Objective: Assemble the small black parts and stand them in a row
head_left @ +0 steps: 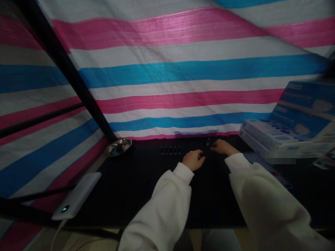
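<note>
- left hand (193, 159): curled, knuckles up, low over the black desk (136, 195), just right of the row of small dark pegs (170, 150). Fingers hide the palm, so cannot tell if anything's in it
- right hand (222, 147): fingers stretched out, narrow and flat, nothing visibly held; fingertips just beside a small dark peg (208, 142), contact unclear
- pegs: the row stands upper middle of the desk, about five, too small and dark to identify further
- both forearms in white sleeves (162, 205) come in from the bottom edge
- steel dish (118, 146): back left corner of the desk, well apart from both hands
- white power bank (75, 195): lower left, blue LED lit, cable (56, 237) trailing down off the frame
- face-mask boxes (300, 118): stacked at right, tilted — flat dark panel (267, 170) lies by the right sleeve
- striped pink, white and blue tarp (167, 73) fills the background, black metal pole (62, 66) upper left
</note>
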The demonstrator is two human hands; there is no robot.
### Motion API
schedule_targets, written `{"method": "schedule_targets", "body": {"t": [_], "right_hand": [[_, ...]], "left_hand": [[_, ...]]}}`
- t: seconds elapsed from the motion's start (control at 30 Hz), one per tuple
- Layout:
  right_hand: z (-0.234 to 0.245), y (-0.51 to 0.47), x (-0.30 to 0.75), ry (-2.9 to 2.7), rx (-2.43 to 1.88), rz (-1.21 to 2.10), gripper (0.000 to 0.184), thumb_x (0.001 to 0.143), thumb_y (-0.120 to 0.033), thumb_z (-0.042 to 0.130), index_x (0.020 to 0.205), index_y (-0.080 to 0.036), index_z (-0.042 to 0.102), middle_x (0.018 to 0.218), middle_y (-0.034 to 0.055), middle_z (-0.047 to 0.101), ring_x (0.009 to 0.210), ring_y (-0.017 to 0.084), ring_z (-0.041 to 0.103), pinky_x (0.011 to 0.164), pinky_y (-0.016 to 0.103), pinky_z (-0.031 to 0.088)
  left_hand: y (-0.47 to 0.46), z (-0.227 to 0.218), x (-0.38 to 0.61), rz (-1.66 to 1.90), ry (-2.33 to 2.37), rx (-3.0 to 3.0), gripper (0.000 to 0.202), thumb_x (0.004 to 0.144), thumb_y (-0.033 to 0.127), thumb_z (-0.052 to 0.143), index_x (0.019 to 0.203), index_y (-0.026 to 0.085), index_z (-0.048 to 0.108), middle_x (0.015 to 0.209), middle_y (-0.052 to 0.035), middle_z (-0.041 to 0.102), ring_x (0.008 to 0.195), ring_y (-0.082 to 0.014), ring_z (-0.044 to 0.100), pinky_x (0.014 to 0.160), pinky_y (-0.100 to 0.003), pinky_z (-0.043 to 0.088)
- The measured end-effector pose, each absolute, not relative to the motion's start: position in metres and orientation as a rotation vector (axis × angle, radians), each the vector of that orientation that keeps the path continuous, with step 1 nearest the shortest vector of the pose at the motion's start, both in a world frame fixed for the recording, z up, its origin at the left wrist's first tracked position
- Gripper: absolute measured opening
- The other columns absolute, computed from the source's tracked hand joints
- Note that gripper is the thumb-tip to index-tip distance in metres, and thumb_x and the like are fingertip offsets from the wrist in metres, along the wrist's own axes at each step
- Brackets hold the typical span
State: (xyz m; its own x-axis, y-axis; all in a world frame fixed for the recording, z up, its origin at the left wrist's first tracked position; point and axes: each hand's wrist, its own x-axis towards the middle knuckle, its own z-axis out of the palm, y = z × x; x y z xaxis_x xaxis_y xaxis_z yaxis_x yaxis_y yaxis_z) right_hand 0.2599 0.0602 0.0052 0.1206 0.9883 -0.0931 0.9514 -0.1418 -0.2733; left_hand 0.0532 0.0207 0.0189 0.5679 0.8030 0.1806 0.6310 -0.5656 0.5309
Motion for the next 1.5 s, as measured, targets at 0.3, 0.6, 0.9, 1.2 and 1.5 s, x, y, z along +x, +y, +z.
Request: {"method": "schedule_targets", "body": {"t": [0.3,0.6,0.9,1.2,1.5], "right_hand": [[-0.027,0.076,0.257,-1.605,-2.065,0.392,0.039,0.070,-0.031,0.056,0.103,-0.011,0.058,0.098,0.0124,0.062,0.090,0.020,0.058,0.072,0.023,0.042],[-0.028,0.082,0.249,-1.564,-2.066,0.331,0.033,0.072,-0.030,0.054,0.101,-0.013,0.057,0.093,0.0108,0.063,0.087,0.019,0.058,0.071,0.024,0.042],[-0.031,0.082,0.245,-1.543,-2.068,0.301,0.026,0.076,-0.030,0.048,0.092,-0.015,0.061,0.089,0.0103,0.064,0.085,0.017,0.059,0.069,0.023,0.041],[-0.016,0.064,0.239,-1.557,-1.933,0.369,0.024,0.074,-0.024,0.051,0.094,-0.016,0.061,0.091,0.0082,0.065,0.086,0.017,0.059,0.074,0.024,0.043],[0.020,0.025,0.194,-1.708,-1.492,0.521,0.026,0.074,-0.019,0.052,0.098,-0.015,0.061,0.097,0.0068,0.064,0.085,0.015,0.059,0.075,0.024,0.045]], "left_hand": [[0.065,0.006,0.116,0.308,1.493,2.483,0.062,0.078,0.025,0.041,0.134,0.018,0.016,0.098,-0.0149,0.059,0.090,-0.0261,0.057,0.074,-0.036,0.042],[0.075,0.004,0.124,0.372,1.564,2.556,0.030,0.084,0.015,0.027,0.100,0.015,0.052,0.095,-0.0135,0.058,0.090,-0.0219,0.056,0.073,-0.034,0.043],[0.072,0.000,0.106,0.485,1.519,2.543,0.027,0.082,0.016,0.034,0.094,0.018,0.057,0.090,-0.0108,0.061,0.085,-0.0214,0.057,0.072,-0.033,0.042],[0.054,0.019,0.089,1.136,1.309,2.049,0.021,0.077,0.023,0.048,0.091,0.020,0.063,0.080,-0.0064,0.065,0.071,-0.0146,0.058,0.067,-0.026,0.043],[0.031,0.036,0.040,1.318,1.079,1.490,0.033,0.071,0.034,0.054,0.093,0.010,0.059,0.070,-0.0052,0.062,0.032,-0.0027,0.042,0.031,-0.015,0.033]]}}
